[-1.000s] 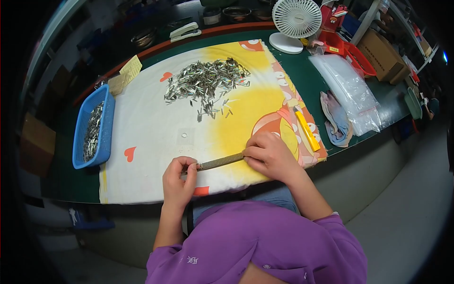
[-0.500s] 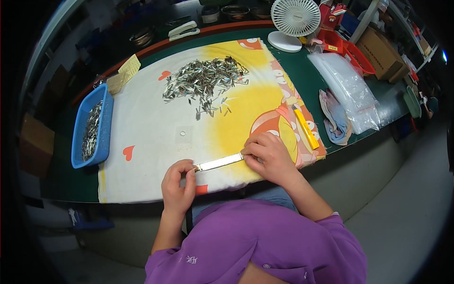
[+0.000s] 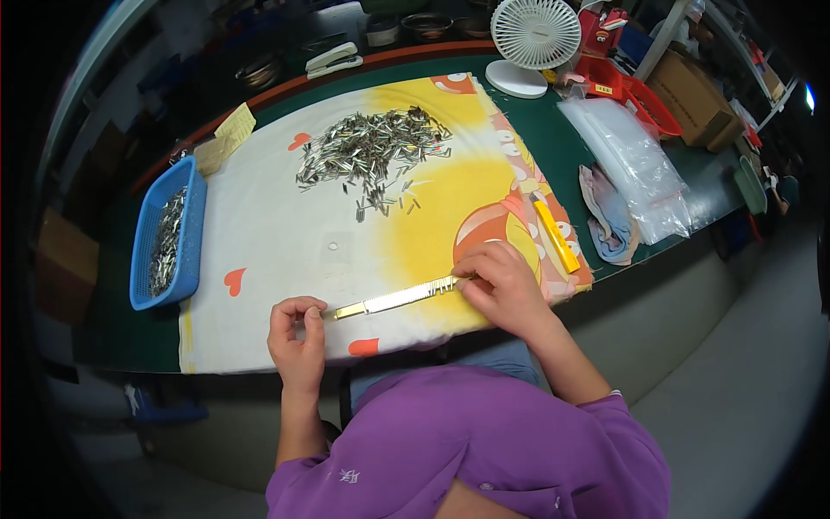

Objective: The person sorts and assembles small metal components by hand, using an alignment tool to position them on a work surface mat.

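Both hands pinch 1 long metal strip [image 3: 398, 297] just above the patterned cloth [image 3: 285, 233]: left hand [image 3: 298, 333] closed on its near end, right hand [image 3: 501, 285] on the far end. A loosened pinch could drop it, scattering whatever small pieces it carries.

Cloth [image 3: 285, 251] spread on table [image 3: 553, 138]. Pile of metal pieces [image 3: 367, 151] on cloth's far half. Basket [image 3: 164, 233] at cloth's left edge. Fan [image 3: 534, 39] behind cloth, far right. Plastic bags [image 3: 631, 164] and rag [image 3: 609, 221] right of cloth.
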### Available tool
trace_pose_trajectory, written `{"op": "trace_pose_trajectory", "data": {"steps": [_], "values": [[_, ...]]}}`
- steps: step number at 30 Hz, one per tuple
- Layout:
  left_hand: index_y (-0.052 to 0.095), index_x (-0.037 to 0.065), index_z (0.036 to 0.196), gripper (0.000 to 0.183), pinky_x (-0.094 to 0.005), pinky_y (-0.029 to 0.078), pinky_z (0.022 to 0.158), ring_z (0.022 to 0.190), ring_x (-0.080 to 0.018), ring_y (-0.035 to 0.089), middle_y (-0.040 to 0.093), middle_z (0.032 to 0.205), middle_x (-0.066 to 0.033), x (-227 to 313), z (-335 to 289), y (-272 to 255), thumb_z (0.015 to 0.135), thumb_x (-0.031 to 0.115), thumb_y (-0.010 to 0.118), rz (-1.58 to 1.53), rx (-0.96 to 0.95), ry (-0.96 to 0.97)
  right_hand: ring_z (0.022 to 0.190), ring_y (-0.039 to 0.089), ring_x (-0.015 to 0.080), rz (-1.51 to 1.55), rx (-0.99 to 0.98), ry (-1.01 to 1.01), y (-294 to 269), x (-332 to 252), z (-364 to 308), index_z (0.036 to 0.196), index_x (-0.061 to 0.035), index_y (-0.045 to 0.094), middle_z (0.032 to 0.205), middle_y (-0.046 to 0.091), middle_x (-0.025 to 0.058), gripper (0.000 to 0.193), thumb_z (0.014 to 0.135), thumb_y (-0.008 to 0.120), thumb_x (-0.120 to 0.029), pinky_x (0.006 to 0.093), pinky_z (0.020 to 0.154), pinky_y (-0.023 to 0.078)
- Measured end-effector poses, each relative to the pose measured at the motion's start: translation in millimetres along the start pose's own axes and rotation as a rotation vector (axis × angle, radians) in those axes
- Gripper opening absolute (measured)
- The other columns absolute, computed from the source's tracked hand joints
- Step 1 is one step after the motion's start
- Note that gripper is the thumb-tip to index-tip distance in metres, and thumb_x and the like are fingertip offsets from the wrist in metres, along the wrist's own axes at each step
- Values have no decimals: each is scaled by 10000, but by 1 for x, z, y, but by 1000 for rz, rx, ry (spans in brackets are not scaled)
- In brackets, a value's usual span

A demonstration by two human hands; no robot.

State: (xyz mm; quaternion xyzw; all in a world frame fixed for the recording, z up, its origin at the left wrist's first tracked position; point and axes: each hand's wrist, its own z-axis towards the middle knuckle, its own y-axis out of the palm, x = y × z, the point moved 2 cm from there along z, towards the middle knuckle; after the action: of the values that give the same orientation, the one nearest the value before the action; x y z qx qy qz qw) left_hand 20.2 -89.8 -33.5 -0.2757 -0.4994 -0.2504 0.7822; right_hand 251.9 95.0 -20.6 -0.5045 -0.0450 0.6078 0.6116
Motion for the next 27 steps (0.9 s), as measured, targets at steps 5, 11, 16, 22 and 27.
{"op": "trace_pose_trajectory", "data": {"steps": [5,11,16,22,27], "values": [[582,22,891,57,-281,476,734,807,-147,576,626,873,-57,9,1,-13,866,-12,619,360,26,12,930,588,263,-17,79,98,-26,9,-2,932,-61,671,947,640,68,173,762,692,-77,373,834,463],[585,13,848,107,-344,474,706,795,-255,569,596,839,-97,11,-10,-20,789,-46,653,605,-83,175,965,567,294,-403,357,323,-69,34,-9,993,-53,671,955,616,113,229,775,705,-118,407,877,457],[597,17,840,126,-364,469,729,819,-285,566,603,855,-104,14,-12,-14,766,-50,675,636,-139,205,974,592,332,-482,224,494,-74,60,-18,1049,-7,661,973,631,156,256,823,668,-127,410,874,467],[607,29,878,161,-374,465,772,866,-292,561,608,912,-105,18,-14,-16,758,-29,698,605,-100,185,840,592,237,-231,329,446,-69,47,-23,1093,4,597,902,593,104,219,928,543,-130,367,759,481],[600,31,859,133,-386,448,790,912,-290,532,558,926,-112,14,-16,-20,752,23,681,592,-138,128,900,537,124,808,-183,536,-37,-44,-32,1229,11,510,1000,558,59,287,968,484,-107,274,830,455]]}}
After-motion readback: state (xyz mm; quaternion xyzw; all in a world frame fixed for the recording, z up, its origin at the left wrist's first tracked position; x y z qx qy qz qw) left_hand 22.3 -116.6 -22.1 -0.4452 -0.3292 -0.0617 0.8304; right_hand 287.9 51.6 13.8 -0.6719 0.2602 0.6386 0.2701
